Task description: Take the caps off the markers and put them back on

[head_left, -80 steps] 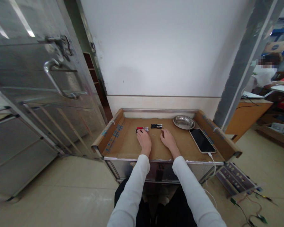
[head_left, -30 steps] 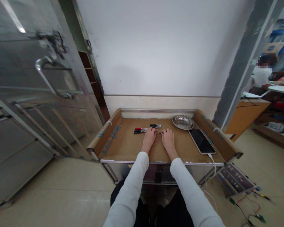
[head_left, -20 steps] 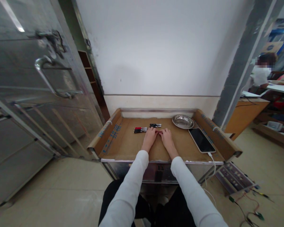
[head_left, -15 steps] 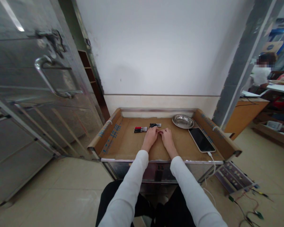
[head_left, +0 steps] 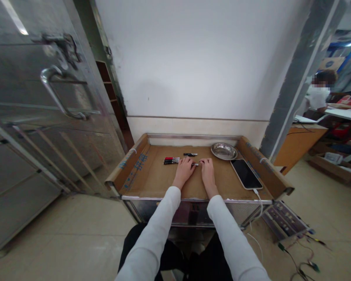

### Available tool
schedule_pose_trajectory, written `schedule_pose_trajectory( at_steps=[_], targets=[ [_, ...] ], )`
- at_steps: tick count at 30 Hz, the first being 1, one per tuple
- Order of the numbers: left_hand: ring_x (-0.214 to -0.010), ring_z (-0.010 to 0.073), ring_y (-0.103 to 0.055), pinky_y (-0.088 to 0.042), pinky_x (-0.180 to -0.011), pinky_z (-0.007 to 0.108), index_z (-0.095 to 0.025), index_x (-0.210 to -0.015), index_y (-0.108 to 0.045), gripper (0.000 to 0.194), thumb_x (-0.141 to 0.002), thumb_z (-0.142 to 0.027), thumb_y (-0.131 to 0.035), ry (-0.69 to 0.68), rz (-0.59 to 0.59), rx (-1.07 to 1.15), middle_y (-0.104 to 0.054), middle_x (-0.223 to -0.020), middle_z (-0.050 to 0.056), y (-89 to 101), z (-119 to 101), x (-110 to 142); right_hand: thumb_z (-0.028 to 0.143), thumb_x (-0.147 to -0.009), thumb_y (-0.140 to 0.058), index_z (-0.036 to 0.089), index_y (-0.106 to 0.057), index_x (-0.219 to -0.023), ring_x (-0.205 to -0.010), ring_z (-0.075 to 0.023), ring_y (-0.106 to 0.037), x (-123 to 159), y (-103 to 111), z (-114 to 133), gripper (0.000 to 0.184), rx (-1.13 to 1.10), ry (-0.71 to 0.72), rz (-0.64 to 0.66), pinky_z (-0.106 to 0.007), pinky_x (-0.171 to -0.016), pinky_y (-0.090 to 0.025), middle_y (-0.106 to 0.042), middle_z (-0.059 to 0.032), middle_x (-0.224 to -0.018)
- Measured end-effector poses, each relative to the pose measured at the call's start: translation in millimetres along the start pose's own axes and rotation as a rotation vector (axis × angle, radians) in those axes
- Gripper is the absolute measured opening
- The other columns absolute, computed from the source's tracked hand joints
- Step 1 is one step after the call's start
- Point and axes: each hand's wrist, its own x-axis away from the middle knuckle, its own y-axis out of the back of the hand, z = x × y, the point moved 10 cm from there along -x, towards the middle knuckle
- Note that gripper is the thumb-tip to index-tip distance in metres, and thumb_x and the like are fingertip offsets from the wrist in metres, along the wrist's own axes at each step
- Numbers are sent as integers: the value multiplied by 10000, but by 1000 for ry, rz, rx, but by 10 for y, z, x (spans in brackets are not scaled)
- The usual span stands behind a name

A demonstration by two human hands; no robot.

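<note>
My left hand (head_left: 183, 170) is closed round a marker pen (head_left: 195, 164), whose light end sticks out past the fingers to the right. My right hand (head_left: 207, 170) is just right of that end, with its fingers curled and pinched together. Whatever sits between its fingertips is too small to make out. Beyond my left hand a black marker (head_left: 190, 154) lies alone on the cardboard. To the left, a row of several markers (head_left: 171, 160), one red and the others black, lies side by side, partly behind my left hand.
Brown cardboard (head_left: 152, 175) lines the cart top, with raised sides. A round metal dish (head_left: 224, 151) stands at the back right, and a phone (head_left: 246, 174) with a white cable (head_left: 261, 203) lies before it. A person (head_left: 318, 93) sits far right.
One of the two dark markers beyond my hands has left its place, and a marker now shows in my left hand. My hands have drawn slightly apart. The view shifted a little.
</note>
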Motion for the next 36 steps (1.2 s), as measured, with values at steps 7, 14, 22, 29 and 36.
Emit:
schedule_pose_trajectory(
  at_steps=[7, 14, 22, 29, 36],
  targets=[
    [-985, 179, -592, -408, -874, 312, -190, -1009, -554, 168, -944, -292, -437, 5, -35, 75, -645, -1026, 50, 61, -2, 24, 210, -913, -355, 157, -658, -930, -882, -195, -579, -2, 76, 3, 308, -26, -2, -26, -327, -864, -440, -635, -109, -943],
    [-969, 169, -597, -421, -858, 290, -195, -1040, -557, 191, -954, -293, -418, -21, -65, 132, -648, -1035, 43, 108, -36, 24, 196, -914, -363, 154, -666, -944, -908, -187, -594, -20, 60, 111, 307, -88, 39, 12, -318, -881, -448, -663, -108, -962],
    [-1017, 185, -575, -395, -906, 318, -215, -1072, -569, 203, -949, -293, -428, 24, -100, 44, -644, -1057, 48, 171, -9, 43, 208, -914, -372, 145, -655, -953, -920, -187, -604, -23, 152, 96, 293, -89, 5, -54, -324, -898, -456, -671, -116, -960],
    [-970, 170, -617, -442, -867, 301, -192, -1076, -581, 207, -943, -279, -448, 8, -193, 207, -669, -1040, 60, 255, 33, 122, 152, -886, -345, 198, -545, -1259, -1161, -152, -553, 58, -36, 401, 425, -266, 208, 160, -321, -1023, -424, -590, -75, -1266],
    [-936, 203, -599, -441, -848, 336, -180, -1032, -588, 213, -944, -296, -432, 314, -314, 126, -672, -983, 70, 420, 306, 300, 101, -807, -385, 220, -237, -1477, -1377, -139, -315, 147, -116, 560, 697, -240, 309, 260, -357, -1156, -265, -352, -44, -1489]
  ],
)
